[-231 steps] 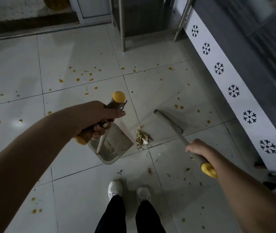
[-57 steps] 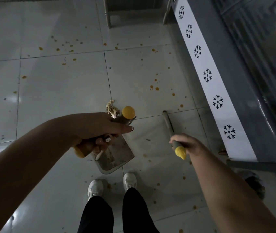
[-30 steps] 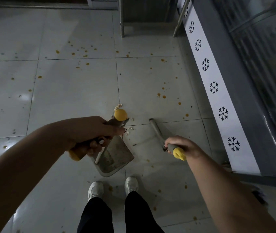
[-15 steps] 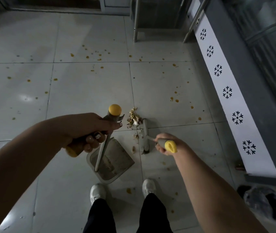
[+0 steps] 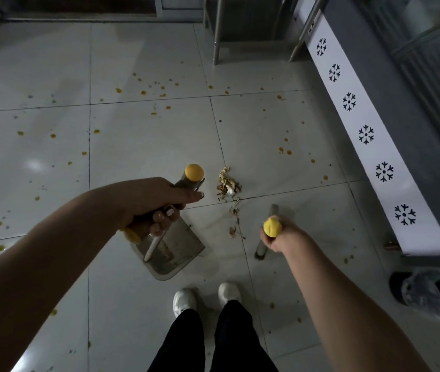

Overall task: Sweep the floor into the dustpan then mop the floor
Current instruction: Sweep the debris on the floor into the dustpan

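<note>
A floor of pale glossy tiles [image 5: 146,146] is being viewed from above in a dim room, speckled all over with small orange spots [image 5: 143,92]. On the far side of the right hand [image 5: 277,234], a grey cabinet with a white snowflake-printed strip [image 5: 366,135] is being shown running along the wall, and metal legs [image 5: 216,36] are standing well beyond both hands. A grey fluffy object [image 5: 428,294] is lying on the tiles outside the right forearm; whether it is a slipper or a mop head cannot be told. A metal dustpan [image 5: 175,251] is being held on the floor directly beneath the left hand [image 5: 154,200], whose fingers are being curled tightly round the yellow-capped dustpan handle [image 5: 194,171]. The broom handle [image 5: 272,226] is being gripped at its yellow end by the right hand, fingers wrapped closed, with the grey broom head [image 5: 260,251] lying on the floor under that hand. A small debris pile [image 5: 228,183] is lying between the two hands, just beyond the left fingertips, with scraps trailing from it toward the right hand. White shoes [image 5: 184,300] are standing below the dustpan.
</note>
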Available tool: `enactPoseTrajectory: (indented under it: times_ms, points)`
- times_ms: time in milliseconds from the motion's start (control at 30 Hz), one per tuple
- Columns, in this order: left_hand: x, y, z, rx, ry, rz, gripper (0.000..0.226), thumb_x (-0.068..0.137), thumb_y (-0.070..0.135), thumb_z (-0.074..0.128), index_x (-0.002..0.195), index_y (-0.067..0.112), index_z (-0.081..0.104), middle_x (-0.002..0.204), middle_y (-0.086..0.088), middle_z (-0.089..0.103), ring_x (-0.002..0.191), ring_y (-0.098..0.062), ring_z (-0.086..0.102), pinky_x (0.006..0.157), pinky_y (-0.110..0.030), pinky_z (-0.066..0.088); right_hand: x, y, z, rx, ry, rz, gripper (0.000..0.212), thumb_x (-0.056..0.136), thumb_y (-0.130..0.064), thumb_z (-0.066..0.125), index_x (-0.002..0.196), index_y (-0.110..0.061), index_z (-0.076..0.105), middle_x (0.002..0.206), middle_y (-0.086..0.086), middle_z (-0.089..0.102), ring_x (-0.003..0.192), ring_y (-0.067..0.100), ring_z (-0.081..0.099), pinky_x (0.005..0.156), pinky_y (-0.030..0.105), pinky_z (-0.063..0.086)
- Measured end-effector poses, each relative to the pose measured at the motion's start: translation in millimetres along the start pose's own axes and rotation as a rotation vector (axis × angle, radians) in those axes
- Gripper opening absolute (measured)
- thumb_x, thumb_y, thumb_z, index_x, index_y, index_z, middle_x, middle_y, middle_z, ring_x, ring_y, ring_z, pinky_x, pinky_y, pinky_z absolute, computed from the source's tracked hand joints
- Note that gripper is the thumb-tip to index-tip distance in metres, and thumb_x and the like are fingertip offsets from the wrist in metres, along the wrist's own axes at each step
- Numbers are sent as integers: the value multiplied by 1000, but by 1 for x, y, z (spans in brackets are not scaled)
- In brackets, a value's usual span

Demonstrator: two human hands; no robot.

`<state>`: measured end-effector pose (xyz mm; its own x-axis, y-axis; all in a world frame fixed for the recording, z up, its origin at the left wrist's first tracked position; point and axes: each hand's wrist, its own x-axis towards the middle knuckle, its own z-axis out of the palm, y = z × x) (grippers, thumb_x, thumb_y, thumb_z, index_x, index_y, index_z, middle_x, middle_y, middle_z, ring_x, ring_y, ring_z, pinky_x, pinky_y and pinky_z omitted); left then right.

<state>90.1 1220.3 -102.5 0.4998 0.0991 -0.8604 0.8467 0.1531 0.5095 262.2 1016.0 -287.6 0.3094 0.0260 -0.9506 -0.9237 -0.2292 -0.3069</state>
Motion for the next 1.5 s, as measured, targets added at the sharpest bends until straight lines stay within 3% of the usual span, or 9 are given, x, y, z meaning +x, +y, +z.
enactPoseTrajectory:
  times_ms: [200, 400, 600, 733, 867, 1000, 1167, 1333, 1500]
  points:
    - [5, -8, -13, 36, -5, 21, 41, 86, 37, 59, 59, 13, 40, 41, 3, 36, 30, -7, 31, 33, -16, 31, 13, 30, 43, 248, -54, 75, 21, 96, -13, 42, 78, -3, 48, 70, 9, 51, 24, 17, 52, 27, 17, 42]
    - [9, -13, -24, 44, -30, 19, 38, 71, 42, 64, 63, 14, 40, 45, 0, 36, 31, -7, 32, 35, -15, 32, 35, 12, 89, 305, -132, -11, 18, 95, -15, 40, 81, -8, 50, 57, 10, 59, 25, 16, 54, 28, 17, 42]
    - [21, -22, -34, 63, -19, -21, 42, 81, 44, 61, 60, 14, 39, 48, -2, 33, 34, -10, 32, 37, -16, 33, 32, -28, 99, 359, -190, -31, 26, 95, -17, 40, 72, -7, 48, 44, 8, 53, 25, 14, 51, 26, 15, 39]
    - [23, -22, -36, 66, -43, -48, 40, 66, 47, 65, 66, 13, 43, 47, -1, 36, 33, -9, 33, 37, -17, 33, 29, -45, 98, 396, -215, -52, 28, 94, -16, 42, 68, -5, 47, 51, 7, 50, 25, 13, 50, 26, 15, 39]
    - [27, -21, -36, 68, -36, -63, 35, 82, 41, 60, 70, 13, 44, 46, 0, 37, 33, -8, 33, 37, -17, 33, 30, -54, 80, 485, -215, -95, 7, 65, -12, 47, 68, -7, 44, 38, 10, 50, 28, 17, 51, 30, 15, 40]
    - [25, -19, -35, 55, -32, -61, 34, 85, 39, 60, 73, 11, 44, 46, 1, 37, 33, -7, 33, 37, -16, 33, 10, -65, 70, 381, -213, -62, 6, 60, -3, 40, 61, -6, 44, 36, 8, 46, 30, 16, 48, 30, 14, 38]
    - [16, -15, -34, 46, -42, -38, 33, 83, 41, 60, 92, 12, 48, 47, 0, 36, 33, -8, 33, 39, -16, 33, -2, -60, 63, 247, -194, -20, 27, 88, -2, 36, 62, -7, 40, 32, 7, 44, 24, 14, 45, 27, 12, 37]
    - [14, -13, -39, 39, -8, -30, 39, 80, 41, 62, 63, 12, 42, 45, 0, 36, 33, -8, 32, 38, -16, 33, 12, -42, 64, 275, -135, -11, 30, 95, -21, 42, 69, -6, 45, 48, 8, 51, 27, 15, 49, 27, 13, 38]
    - [18, -16, -37, 35, 6, -18, 38, 81, 41, 62, 67, 12, 42, 45, 1, 35, 33, -8, 31, 36, -16, 31, 23, -45, 75, 246, -162, -39, 32, 96, -20, 40, 68, -5, 46, 35, 7, 50, 23, 13, 48, 25, 13, 38]
